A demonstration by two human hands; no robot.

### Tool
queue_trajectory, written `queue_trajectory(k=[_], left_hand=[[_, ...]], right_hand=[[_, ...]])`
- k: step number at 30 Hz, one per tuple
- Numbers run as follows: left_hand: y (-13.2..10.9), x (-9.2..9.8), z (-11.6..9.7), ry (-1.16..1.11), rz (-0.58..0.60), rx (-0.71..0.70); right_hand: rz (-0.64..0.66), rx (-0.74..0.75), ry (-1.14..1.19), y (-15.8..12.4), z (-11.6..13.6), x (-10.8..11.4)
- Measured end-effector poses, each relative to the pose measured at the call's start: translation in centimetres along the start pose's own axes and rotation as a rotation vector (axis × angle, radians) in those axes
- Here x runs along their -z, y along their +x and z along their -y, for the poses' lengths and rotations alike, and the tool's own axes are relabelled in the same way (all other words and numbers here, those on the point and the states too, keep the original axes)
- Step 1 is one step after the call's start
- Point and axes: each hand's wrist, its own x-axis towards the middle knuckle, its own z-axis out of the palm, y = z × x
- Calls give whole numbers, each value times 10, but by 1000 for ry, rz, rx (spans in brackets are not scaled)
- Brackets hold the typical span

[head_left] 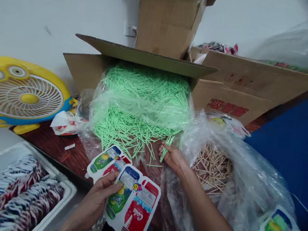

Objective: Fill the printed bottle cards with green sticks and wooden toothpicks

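Observation:
My left hand (pixel 101 194) is closed on a flat double packet (pixel 138 204) printed with a green Sprite jar and a red Cola jar. Just behind it is a second packet (pixel 107 160) of the same print, partly covered; whether my fingers also hold it, I cannot tell. My right hand (pixel 174 157) pinches a few thin green straws (pixel 166 149) at the near edge of the big heap of green straws (pixel 143 114). That heap spills from a clear plastic bag in an open cardboard box (pixel 148 60) lying on its side.
At right, pale brown sticks (pixel 213 166) lie in clear plastic (pixel 248 175). More packets (pixel 276 229) are at lower right. A white foam box (pixel 64 194) full of packets stands lower left. A yellow fan (pixel 30 98) is at left, another carton (pixel 231 101) at right.

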Motion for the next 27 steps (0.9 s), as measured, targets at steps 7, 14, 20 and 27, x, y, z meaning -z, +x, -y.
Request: queue_trajectory(k=[7, 14, 20, 27], left_hand=[[-1, -4, 6, 38, 112, -9], [2, -14, 13, 110, 159, -38], [2, -17, 17, 215, 141, -70], [2, -14, 18, 414, 120, -105]], right_hand=[[-56, 226, -165, -2, -16, -5], [15, 273, -346, -13, -26, -9], [70, 237, -343, -25, -28, -14], [-18, 179, -169, -29, -15, -17]])
